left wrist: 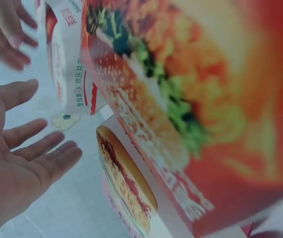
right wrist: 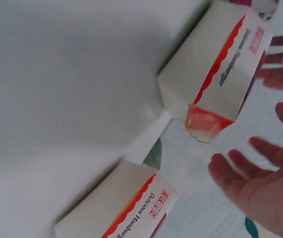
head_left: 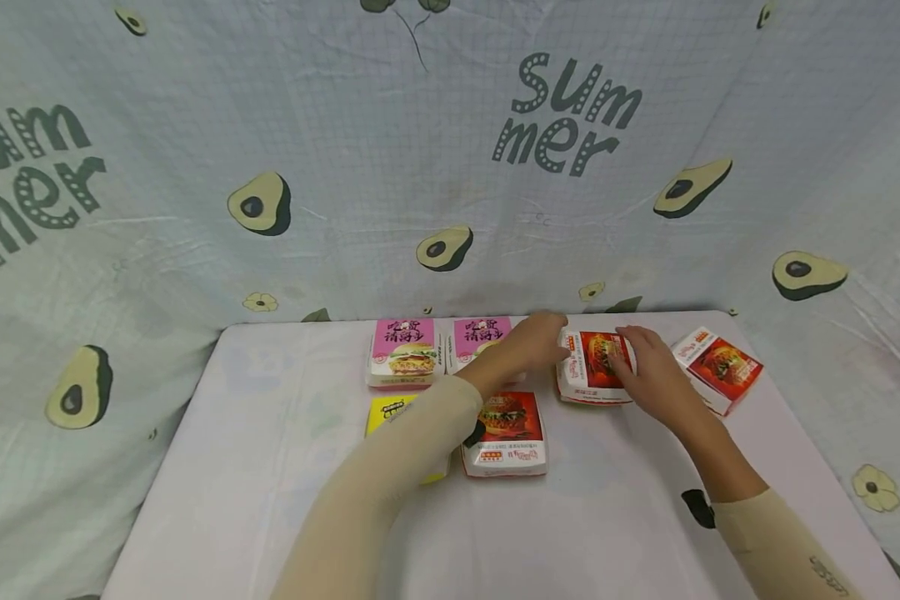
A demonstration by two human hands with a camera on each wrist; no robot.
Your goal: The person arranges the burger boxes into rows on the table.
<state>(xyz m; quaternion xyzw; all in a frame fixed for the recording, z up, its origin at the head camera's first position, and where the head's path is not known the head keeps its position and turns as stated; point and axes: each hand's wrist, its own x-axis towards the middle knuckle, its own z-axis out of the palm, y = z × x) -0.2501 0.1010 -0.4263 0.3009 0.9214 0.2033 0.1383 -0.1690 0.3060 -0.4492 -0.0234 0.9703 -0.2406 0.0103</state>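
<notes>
A red-and-white hamburger box (head_left: 597, 367) lies toward the back right of the table, between the two hands. My left hand (head_left: 536, 342) reaches across to its left side, fingers spread at the edge. From the other side my right hand (head_left: 648, 371) comes up to its right edge, thumb over the top. In the right wrist view the right hand (right wrist: 260, 186) shows loose, parted fingers, a little off the box (right wrist: 225, 64). The left wrist view shows the left hand (left wrist: 22, 153) with palm and fingers extended. Under the left forearm is another red hamburger box (head_left: 504, 433).
Two pink-topped burger boxes, one on the left (head_left: 407, 353) and one partly covered (head_left: 480, 337), stand along the back. A yellow box (head_left: 390, 410) is half hidden by the left sleeve. Another red box (head_left: 718, 369) sits angled at right. A printed cloth (head_left: 360, 150) hangs behind the white table (head_left: 270, 467).
</notes>
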